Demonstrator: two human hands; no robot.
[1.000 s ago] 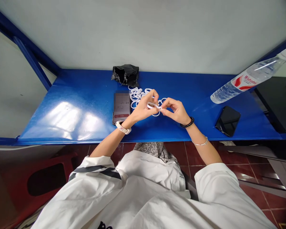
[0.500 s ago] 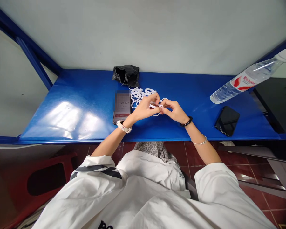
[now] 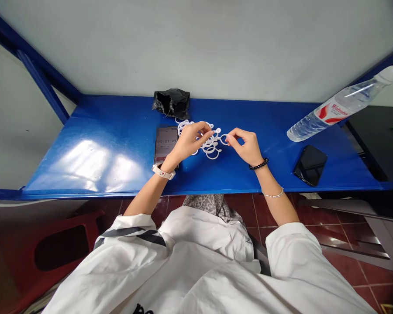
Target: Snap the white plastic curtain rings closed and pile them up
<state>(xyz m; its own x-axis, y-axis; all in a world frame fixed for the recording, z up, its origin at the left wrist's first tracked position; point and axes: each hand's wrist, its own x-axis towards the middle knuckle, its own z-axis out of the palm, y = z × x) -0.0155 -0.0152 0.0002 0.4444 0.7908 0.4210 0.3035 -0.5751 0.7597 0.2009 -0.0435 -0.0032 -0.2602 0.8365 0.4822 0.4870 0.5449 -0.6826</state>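
Observation:
Several white plastic rings lie linked in a loose pile on the blue table. My left hand rests over the left side of the pile, fingers curled, pinching one ring. My right hand is just right of the pile and pinches a small ring at the end of the linked chain. Both hands hover low over the table, a short gap between them.
A phone showing a timer lies left of the rings. A crumpled black bag sits behind them by the wall. At the right lie a dark phone and a water bottle. A red stool stands lower left.
My hands were pressed together on one ring; now they have parted and moved forward, lowering the linked rings toward the pile on the table.

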